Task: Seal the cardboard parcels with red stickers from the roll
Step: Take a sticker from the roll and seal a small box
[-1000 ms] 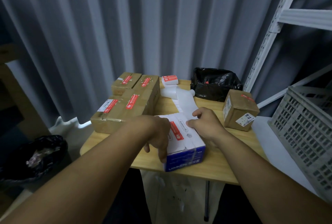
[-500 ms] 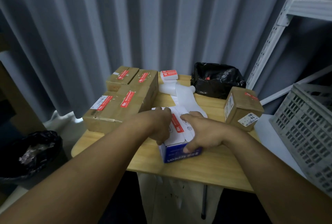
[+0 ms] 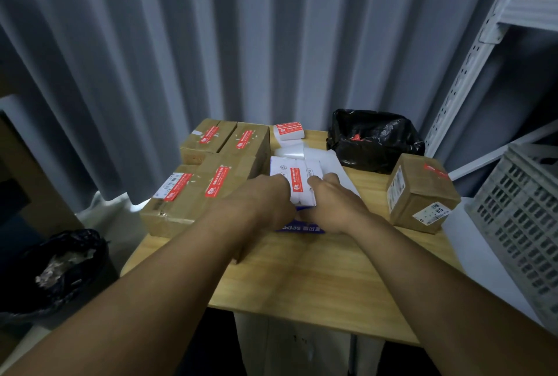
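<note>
A white parcel with a blue front (image 3: 283, 168) lies mid-table with a red sticker (image 3: 296, 179) across its top seam. My left hand (image 3: 265, 203) grips its near left side and my right hand (image 3: 335, 203) grips its near right side, fingers curled onto the top. The sticker roll (image 3: 288, 130) sits at the back, its white backing strip (image 3: 329, 161) trailing toward the parcel. Stickered cardboard parcels (image 3: 193, 194) are stacked on the left. One small cardboard parcel (image 3: 422, 191) stands on the right.
A black plastic bag (image 3: 374, 137) lies at the table's back right. A grey plastic crate (image 3: 519, 215) stands right of the wooden table (image 3: 317, 279). A black bin bag (image 3: 54, 267) is on the floor at left. A white shelf upright (image 3: 471, 52) rises at right, with curtains behind.
Both hands have slid the white parcel away from the front edge toward the back of the table, next to the cardboard stack. The parcel has turned straighter.
</note>
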